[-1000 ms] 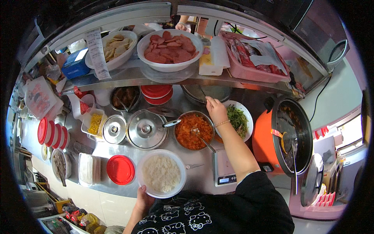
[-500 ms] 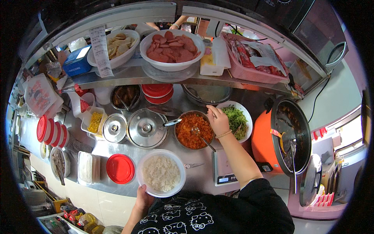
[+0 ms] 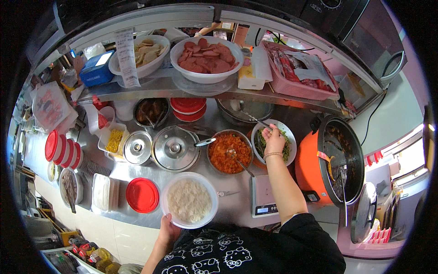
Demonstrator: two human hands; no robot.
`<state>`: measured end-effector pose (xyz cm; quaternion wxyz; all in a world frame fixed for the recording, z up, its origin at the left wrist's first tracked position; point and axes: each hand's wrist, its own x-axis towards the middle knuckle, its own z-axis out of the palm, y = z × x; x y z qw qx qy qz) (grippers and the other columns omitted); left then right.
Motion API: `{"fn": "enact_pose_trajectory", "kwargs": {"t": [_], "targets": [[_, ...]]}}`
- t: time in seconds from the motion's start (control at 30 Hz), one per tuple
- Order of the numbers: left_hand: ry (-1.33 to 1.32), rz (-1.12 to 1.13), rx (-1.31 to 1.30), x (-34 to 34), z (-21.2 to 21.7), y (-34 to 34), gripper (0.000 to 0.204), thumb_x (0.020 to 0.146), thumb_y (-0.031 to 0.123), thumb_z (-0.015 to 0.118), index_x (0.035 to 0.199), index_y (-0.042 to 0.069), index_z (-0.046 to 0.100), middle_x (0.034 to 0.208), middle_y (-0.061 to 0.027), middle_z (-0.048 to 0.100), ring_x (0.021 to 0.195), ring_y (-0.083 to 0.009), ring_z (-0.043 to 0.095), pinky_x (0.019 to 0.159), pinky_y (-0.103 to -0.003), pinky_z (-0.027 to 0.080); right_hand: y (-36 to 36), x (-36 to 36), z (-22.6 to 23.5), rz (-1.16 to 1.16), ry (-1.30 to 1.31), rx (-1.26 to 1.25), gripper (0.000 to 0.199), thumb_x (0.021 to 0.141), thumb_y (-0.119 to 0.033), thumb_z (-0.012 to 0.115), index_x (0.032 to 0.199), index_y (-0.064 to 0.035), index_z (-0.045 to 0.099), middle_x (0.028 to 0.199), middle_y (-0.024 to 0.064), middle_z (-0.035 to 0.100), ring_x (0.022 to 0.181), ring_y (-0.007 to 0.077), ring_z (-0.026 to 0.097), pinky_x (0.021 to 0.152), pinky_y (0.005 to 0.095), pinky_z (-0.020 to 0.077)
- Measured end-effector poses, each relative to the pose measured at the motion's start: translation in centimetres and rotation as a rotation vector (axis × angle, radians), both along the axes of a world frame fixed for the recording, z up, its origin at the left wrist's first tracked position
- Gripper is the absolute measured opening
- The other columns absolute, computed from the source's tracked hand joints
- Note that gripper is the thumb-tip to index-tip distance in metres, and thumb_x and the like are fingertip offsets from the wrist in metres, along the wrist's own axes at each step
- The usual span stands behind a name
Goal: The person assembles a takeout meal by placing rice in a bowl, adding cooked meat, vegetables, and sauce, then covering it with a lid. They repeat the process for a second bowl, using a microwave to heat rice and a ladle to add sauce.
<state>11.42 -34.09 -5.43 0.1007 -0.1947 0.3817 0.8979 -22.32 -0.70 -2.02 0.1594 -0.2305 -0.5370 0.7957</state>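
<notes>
White plastic makes up the rice bowl point(image 3: 189, 223), which sits at the near edge of the tabletop point(image 3: 235, 209), cooked rice point(image 3: 189, 198) heaped in its middle. The left hand point(image 3: 169, 230) grips it at the near-left side, thumb over the rim and the other fingers mostly hidden; whether the base rests fully on metal, I cannot tell.

The right hand point(image 3: 274, 138) is closed around the handle of a long spoon point(image 3: 256, 119), above the bowl of greens point(image 3: 293, 145). The spoon's far end is over the dark pot point(image 3: 230, 117), just under the shelf point(image 3: 155, 91); whether it touches the pale contents is unclear.

Drips look the likeliest trouble: a wet spoon crossing sideways could spot the greens, the pan point(image 3: 223, 173) of orange food or the scale point(image 3: 265, 192). Lifting steeply could knock the spoon against the shelf. With only one side held, the rice bowl could tip if pushed further over the edge.
</notes>
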Motion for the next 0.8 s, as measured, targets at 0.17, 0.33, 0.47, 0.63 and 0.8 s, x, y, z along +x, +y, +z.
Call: {"fn": "enact_pose_trajectory", "kwargs": {"t": [0.17, 0.33, 0.47, 0.63, 0.8], "targets": [[0.026, 0.082, 0.045, -0.9, -0.1, -0.6, 0.067, 0.09, 0.04, 0.042, 0.146, 0.005, 0.028, 0.148, -0.0138, 0.038, 0.136, -0.0315, 0.036, 0.114, -0.048, 0.026, 0.4, 4.5, 1.6, -0.006, 0.028, -0.017, 0.029, 0.097, -0.021, 0.049, 0.107, 0.0034, 0.061, 0.086, 0.0123, 0.063, 0.073, 0.0186, 0.062, 0.072, 0.0318, 0.0568], [0.146, 0.155, 0.172, -2.8, 1.2, -1.9, 0.066, 0.089, 0.026, 0.053, 0.145, 0.003, 0.028, 0.146, -0.0117, 0.04, 0.134, -0.0278, 0.04, 0.11, -0.046, 0.032, -1.8, 14.0, 6.6, 0.108, 0.189, 0.153, 0.027, 0.097, -0.023, 0.053, 0.101, 0.0009, 0.064, 0.079, 0.0087, 0.063, 0.069, 0.0148, 0.062, 0.064, 0.0266, 0.0549], [0.167, 0.138, 0.05, -4.3, 3.2, -3.0, 0.067, 0.092, 0.036, 0.048, 0.147, 0.007, 0.024, 0.149, -0.0111, 0.036, 0.135, -0.0259, 0.037, 0.112, -0.043, 0.03, -5.1, 21.9, 9.4, 0.193, 0.253, 0.335, 0.026, 0.098, -0.015, 0.044, 0.1, 0.0023, 0.063, 0.077, 0.0095, 0.064, 0.064, 0.0164, 0.061, 0.062, 0.0293, 0.0531], [0.162, 0.191, 0.115, -4.8, 5.6, -4.2, 0.059, 0.094, 0.028, 0.046, 0.145, 0.007, 0.025, 0.146, -0.0108, 0.039, 0.132, -0.0257, 0.041, 0.11, -0.041, 0.035, -9.9, 27.5, 9.2, 0.554, 0.88, 1.156, 0.015, 0.086, 0.0, 0.051, 0.097, 0.0009, 0.062, 0.08, 0.0126, 0.066, 0.063, 0.0238, 0.063, 0.059, 0.0296, 0.0522], [0.147, 0.2, 0.155, -4.3, 6.4, -5.9, 0.058, 0.095, 0.025, 0.044, 0.146, 0.008, 0.024, 0.146, -0.0113, 0.037, 0.133, -0.0257, 0.041, 0.11, -0.041, 0.035, -10.8, 29.7, 10.0, 0.614, 0.878, 1.299, 0.015, 0.084, -0.001, 0.055, 0.096, -0.0033, 0.062, 0.087, 0.0136, 0.069, 0.066, 0.0243, 0.065, 0.057, 0.0288, 0.0525]]}}
